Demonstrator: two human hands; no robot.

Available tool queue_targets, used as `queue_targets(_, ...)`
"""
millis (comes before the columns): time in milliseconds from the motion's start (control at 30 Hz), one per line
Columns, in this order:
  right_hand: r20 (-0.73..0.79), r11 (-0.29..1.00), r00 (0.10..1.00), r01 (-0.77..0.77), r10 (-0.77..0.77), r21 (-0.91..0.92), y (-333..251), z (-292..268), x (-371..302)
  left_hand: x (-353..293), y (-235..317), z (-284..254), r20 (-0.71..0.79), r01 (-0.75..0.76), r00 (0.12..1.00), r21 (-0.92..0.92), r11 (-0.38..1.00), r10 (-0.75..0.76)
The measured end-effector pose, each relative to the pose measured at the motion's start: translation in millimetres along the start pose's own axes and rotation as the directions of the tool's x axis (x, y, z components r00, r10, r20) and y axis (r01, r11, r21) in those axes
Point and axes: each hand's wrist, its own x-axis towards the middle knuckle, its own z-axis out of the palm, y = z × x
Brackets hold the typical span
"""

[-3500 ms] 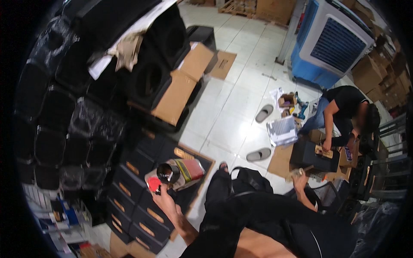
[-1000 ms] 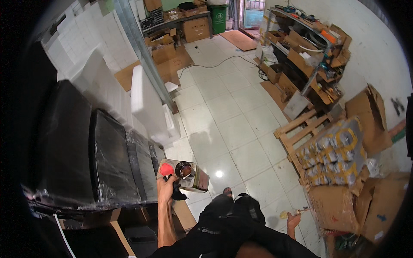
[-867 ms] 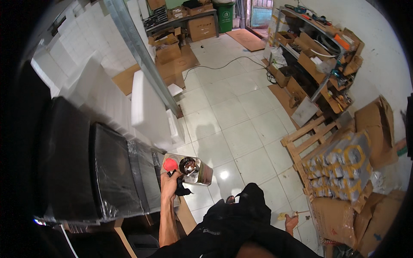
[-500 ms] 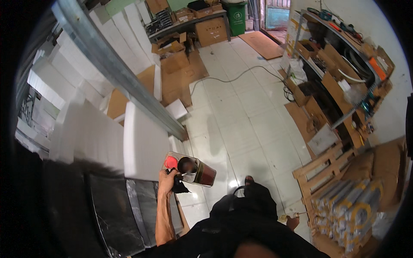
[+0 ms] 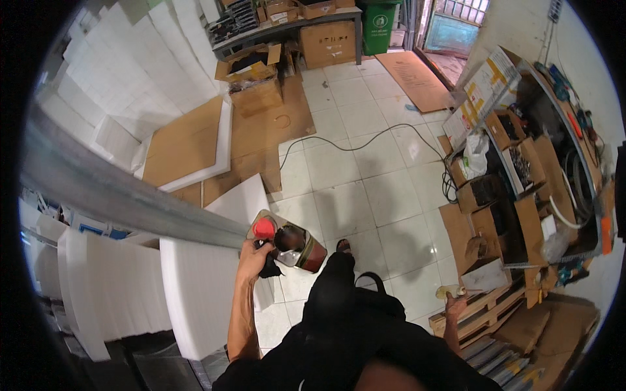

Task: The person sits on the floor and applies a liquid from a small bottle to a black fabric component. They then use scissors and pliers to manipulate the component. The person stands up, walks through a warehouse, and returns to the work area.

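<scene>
In the left grip [image 5: 251, 260] is a rectangular red-and-silver metal can [image 5: 306, 257], a round red piece [image 5: 264, 228] on its top. White foam slabs [image 5: 199, 293] stand left of this grip, a grey metal post [image 5: 130, 189] beyond them. In the right grip [image 5: 455, 305] is a small pale-yellow item [image 5: 445, 291]; a wooden pallet [image 5: 495, 300] lies below and right, a grey metal shelf [image 5: 554, 264] (brown cardboard boxes [image 5: 529, 228] on it) beyond.

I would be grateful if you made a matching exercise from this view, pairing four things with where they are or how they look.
Column one:
1. rectangular can
2. small yellowish object
3. bin
4. cable

Column two:
A. green, near the picture's top edge
B. winding across the pale floor tiles
C. carried by the left hand
D. held in the right hand

Right pairs: 1-C, 2-D, 3-A, 4-B.
</scene>
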Motion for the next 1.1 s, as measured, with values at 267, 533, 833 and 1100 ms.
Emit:
queue_targets(267,0.096,0.994,0.992,-0.076,0.084,-0.083,-131.3,101.6,106.5,242.4,91.5,42.8,0.055,-0.103,0.994,0.114,0.988,0.097)
queue_targets(533,0.103,0.883,0.898,-0.392,0.428,-0.257,-179.6,267.8,233.9,498.9,159.2,73.7,0.15,-0.114,0.986,0.336,0.935,0.067)
queue_targets(833,0.138,0.971,0.968,-0.189,0.209,-0.148,-361.4,415.8,476.0,760.8,261.4,106.1,0.243,-0.301,0.951,0.564,0.769,0.193)
queue_targets(1100,0.134,0.914,0.939,-0.264,0.317,-0.309,-519.8,506.4,632.7,1023.1,289.9,121.4,0.452,-0.41,0.877,0.521,0.749,0.166)
